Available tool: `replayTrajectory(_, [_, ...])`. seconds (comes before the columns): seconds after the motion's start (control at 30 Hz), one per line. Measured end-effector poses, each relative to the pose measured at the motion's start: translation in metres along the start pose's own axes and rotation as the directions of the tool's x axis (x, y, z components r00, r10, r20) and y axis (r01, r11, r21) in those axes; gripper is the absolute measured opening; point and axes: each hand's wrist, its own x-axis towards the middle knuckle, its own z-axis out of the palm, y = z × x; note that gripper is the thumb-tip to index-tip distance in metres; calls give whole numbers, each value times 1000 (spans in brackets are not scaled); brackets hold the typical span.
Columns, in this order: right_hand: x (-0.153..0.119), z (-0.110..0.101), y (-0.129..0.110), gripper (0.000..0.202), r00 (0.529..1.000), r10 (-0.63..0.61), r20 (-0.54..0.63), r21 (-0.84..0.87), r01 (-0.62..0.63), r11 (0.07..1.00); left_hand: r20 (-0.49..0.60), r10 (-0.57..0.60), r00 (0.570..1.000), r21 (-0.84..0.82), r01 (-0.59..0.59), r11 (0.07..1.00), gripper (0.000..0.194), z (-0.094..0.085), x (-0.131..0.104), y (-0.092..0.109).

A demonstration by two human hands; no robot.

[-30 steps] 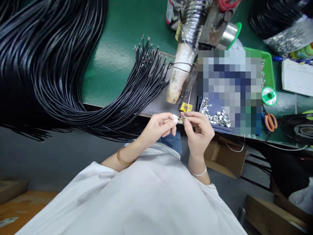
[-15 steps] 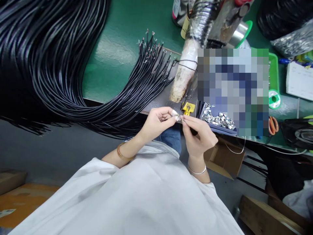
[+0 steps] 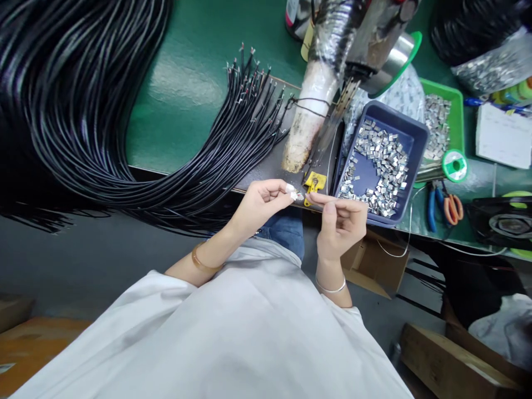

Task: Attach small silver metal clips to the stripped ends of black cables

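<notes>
Two bare hands meet just over the near edge of the green bench (image 3: 187,83). Left hand (image 3: 264,199): thumb and index pinched on a small metal part (image 3: 300,195), white wraps (image 3: 290,188) on those fingertips; part pokes out toward the right hand (image 3: 343,224), too small to make out its form. Right hand: index stretched toward the part, thumb bent under it, other fingers curled; can't tell whether it grips anything. Yellow clip (image 3: 315,182) just beyond the fingertips.

Right of that: dark blue tray (image 3: 419,133), loose silver metal pieces (image 3: 386,194) inside; green bin (image 3: 457,111) behind it with more. Small solder spool (image 3: 455,165), blue-handled pliers (image 3: 432,208) and an orange-handled tool (image 3: 453,209) sit near the tray's right side.

Left: thick bundle of black cables (image 3: 187,180) curving along the bench, stripped ends fanned beside the plastic-wrapped hose (image 3: 310,105), which angles down toward the hands.
</notes>
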Motion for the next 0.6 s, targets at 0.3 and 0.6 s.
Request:
replayTrajectory(0.3, [6,-4,-11,9,950,246,190,126,-272,954,138,-76,988,120,60,991,16,2,-6,2])
replayTrajectory(0.6, [0,0,-5,10,988,126,86,-113,-116,987,40,-22,999,85,19,996,21,7,-4,2])
